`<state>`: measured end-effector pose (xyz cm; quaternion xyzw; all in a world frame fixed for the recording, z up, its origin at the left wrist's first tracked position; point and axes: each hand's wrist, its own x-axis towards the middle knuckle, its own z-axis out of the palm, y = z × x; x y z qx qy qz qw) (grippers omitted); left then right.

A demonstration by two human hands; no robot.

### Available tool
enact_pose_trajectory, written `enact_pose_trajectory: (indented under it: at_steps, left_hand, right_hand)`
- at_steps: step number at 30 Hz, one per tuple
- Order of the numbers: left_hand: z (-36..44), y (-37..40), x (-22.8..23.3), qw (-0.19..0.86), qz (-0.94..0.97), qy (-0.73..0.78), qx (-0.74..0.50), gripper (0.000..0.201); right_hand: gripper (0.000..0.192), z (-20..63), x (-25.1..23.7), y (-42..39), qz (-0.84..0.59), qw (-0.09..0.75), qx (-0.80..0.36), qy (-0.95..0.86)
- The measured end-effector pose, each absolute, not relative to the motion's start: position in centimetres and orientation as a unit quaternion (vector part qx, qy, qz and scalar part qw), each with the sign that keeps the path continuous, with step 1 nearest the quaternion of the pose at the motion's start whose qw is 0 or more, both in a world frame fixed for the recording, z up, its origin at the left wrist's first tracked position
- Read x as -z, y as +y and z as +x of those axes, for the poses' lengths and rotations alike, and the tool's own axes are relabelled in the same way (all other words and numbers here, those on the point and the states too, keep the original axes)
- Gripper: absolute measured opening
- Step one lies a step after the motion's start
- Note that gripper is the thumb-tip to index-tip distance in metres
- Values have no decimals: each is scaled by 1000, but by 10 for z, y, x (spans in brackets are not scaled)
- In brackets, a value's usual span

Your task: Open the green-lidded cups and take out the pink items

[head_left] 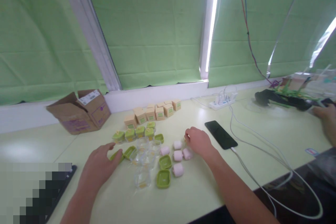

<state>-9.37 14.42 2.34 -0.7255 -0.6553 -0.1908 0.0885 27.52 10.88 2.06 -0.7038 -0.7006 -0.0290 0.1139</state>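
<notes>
Over pale tabletop, below green blinds: left fingers apart (right fingers unclear).

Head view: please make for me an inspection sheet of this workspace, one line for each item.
Surface: pale table, partly covered.
Job's things: green-lidded boxes, loose green trays, clear cups, pink pieces, small cardboard boxes.
Clutter: black phone, open carton.
Left hand: at another green tray; grip unclear.
Right hand: curled beside the pink pieces; any held item unclear.
Cables: white cable plugged into phone; power strip; hanging red and blue wires.
Surroundings: green blinds; another person's hand at right.
</notes>
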Motion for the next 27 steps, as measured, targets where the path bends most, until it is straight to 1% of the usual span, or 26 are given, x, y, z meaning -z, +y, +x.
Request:
enact_pose_trajectory:
  at_steps: [2, 4, 6, 9, 16, 22, 27]
  left_hand:
    - [-81, 138, -27, 90, -744, -623, 224, 46]
    - [-66, 131, -28, 66, -775, -583, 235, 37]
    - [-52, 124, -28, 38, -806, -543, 232, 29]
    - [-34, 115, -25, 17, -839, -500, 212, 23]
    - [-19, 109, -20, 34, -859, -456, 230, 18]
    - [-20, 107, -24, 34, -858, -452, 242, 18]
    - [-21, 107, -22, 44, -858, -447, 249, 17]
  right_hand:
    - [27, 272, -22, 108, -688, 137, 30, -712]
    - [26, 269, -24, 106, -673, 158, 25, -722]
    - [26, 266, -25, 105, -662, 169, 14, -730]
    - [27, 262, -29, 102, -637, 178, -4, -750]
    - [28, 242, -34, 94, -561, 154, -25, -813]
    - [27, 229, -30, 98, -513, 166, -30, -842]
    - [26, 220, -37, 116, -495, 172, -40, -851]
